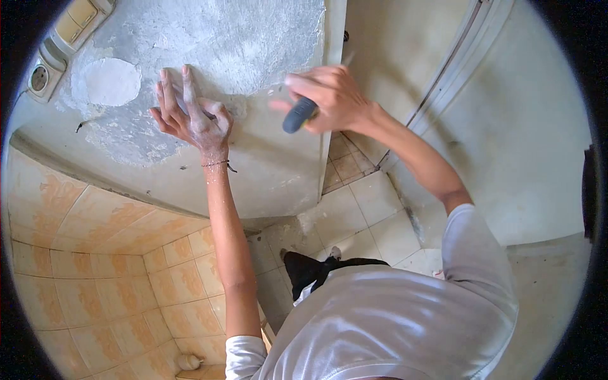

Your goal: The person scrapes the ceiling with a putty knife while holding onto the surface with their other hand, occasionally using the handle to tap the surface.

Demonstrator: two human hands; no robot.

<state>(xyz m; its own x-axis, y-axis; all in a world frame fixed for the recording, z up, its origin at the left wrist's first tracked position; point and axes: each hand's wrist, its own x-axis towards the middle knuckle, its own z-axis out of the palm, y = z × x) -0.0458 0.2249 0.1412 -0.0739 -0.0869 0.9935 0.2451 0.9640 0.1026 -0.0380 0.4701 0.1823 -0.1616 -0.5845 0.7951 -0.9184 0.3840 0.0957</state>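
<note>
Against the scraped wall (253, 38), my left hand (193, 117) rests with its fingers spread. White dust coats the fingers and wrist, and a thin dark bracelet (216, 164) circles the wrist. My right hand (332, 95) is closed around a tool with a dark grey handle (299, 115) that has a yellow-green edge. It is raised near the wall's right edge and slightly blurred. A thin, faint tip (348, 58) shows beyond the fist, but the tool's exact kind cannot be made out. Beside my left hand is a round white patch (114, 82) on the bare grey surface.
A power socket (42, 78) and a switch plate (75, 24) are at upper left. Orange-patterned tiles (82, 278) cover the lower left wall. A door frame (443, 82) stands on the right, above a tiled floor (361, 202).
</note>
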